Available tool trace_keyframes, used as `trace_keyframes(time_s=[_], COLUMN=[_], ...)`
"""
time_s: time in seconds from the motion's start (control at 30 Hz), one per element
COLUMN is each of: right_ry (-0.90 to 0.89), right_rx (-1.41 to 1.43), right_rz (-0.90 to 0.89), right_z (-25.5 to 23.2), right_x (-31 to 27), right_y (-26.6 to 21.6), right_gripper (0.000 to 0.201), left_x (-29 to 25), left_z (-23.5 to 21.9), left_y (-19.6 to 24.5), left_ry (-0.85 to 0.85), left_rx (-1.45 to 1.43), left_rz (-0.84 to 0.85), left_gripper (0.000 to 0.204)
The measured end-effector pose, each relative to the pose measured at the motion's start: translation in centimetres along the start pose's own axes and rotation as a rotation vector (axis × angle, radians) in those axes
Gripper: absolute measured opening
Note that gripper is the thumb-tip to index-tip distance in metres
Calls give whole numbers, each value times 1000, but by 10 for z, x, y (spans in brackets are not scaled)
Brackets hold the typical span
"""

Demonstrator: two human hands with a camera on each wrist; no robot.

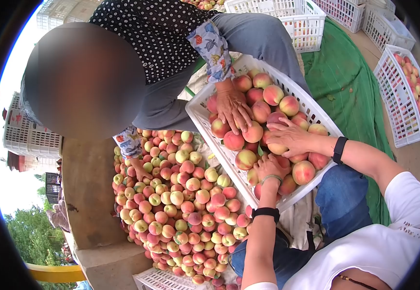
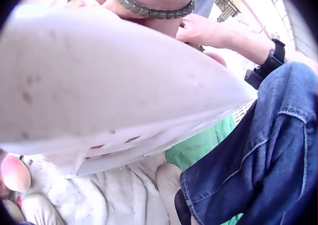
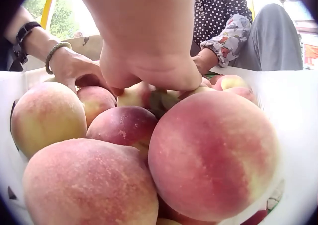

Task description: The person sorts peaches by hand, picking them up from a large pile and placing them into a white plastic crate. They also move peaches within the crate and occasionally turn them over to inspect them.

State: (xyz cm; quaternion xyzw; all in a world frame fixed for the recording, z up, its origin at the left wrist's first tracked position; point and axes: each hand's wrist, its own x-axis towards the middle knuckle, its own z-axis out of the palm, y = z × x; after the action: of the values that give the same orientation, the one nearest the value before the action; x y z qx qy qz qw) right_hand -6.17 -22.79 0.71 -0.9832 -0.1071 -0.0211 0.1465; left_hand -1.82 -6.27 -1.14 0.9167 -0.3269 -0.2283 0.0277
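Note:
A white plastic crate [image 1: 311, 102] full of red and yellow peaches [image 1: 303, 172] tilts across my lap. My right hand [image 1: 293, 138] reaches in from the right, its fingers and thumb bent around a peach [image 1: 277, 148] among the others. Beside it, at the near wall, my left hand [image 1: 270, 168], with a green bead bracelet, grips a dark red peach [image 3: 88, 80]. In the right wrist view my right hand [image 3: 149, 61] comes down behind two large peaches and hides its fingertips. The crate's wall blocks most of my left hand in the left wrist view.
Opposite sits another person, one hand [image 1: 234, 107] on the peaches in the crate and the other [image 1: 141, 170] at a big peach pile [image 1: 185, 193]. More white crates [image 1: 302, 30] stand behind, and one with peaches [image 1: 393, 116] at right. Green cloth [image 1: 342, 72] covers the ground.

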Motion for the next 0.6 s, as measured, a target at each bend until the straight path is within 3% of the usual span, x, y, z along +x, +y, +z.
trace_keyframes(time_s=[0.17, 0.27, 0.33, 0.6], right_ry=[36, 54, 21, 43], right_rx=[55, 53, 84, -8], right_rz=[24, -21, -30, -48], right_z=[1, 2, -4, 9], right_x=[-2, -2, -4, -5], right_y=[-4, 1, 3, 5], right_gripper=[56, 62, 62, 60], left_x=[-4, -8, -8, -11], left_z=[1, -5, 0, -9], left_y=[-11, -14, -24, -22], left_ry=[68, 26, 89, 51], left_rx=[-90, -164, -224, -230], left_rz=[76, 114, 185, 157], left_gripper=[82, 83, 83, 84])
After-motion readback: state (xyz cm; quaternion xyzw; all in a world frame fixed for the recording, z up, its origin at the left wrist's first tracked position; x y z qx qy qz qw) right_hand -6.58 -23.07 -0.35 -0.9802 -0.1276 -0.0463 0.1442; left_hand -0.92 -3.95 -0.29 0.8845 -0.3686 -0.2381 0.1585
